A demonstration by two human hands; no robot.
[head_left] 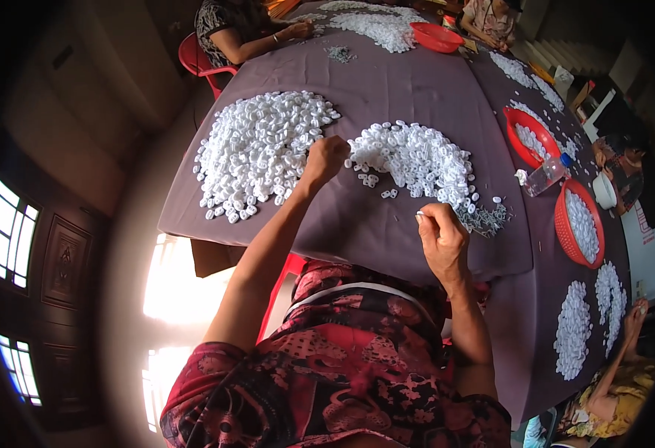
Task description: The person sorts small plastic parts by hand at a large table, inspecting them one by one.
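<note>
The left hand [326, 158] reaches out over the desk [387, 82] with its fingers curled together at the gap between two heaps of small white plastic rings; whether it pinches a ring there I cannot tell, as the knuckles hide the fingertips. The right hand [442, 240] sits nearer the body, thumb and forefinger pressed on a small pale piece held up at the desk's near edge. The left heap [260, 149] lies broad and flat just beside the left hand, and the right heap [421, 160] curves away from it toward a little clump of thin grey metal pieces [484, 220].

The likely trouble is spillage: the purple-grey cloth is smooth and drapes over the edge, so a sweep of the forearm could push light rings off onto the floor. A few stray rings [376, 183] already lie apart between the heaps, and careless reaching could blend the two heaps. The tiny piece in the right hand looks easy to drop into the lap.

The rings look hard, glossy and uniform, oval with a hole. Red mesh baskets [583, 224], round and shallow, hold more of them, and a clear plastic bottle [544, 175] lies near one
</note>
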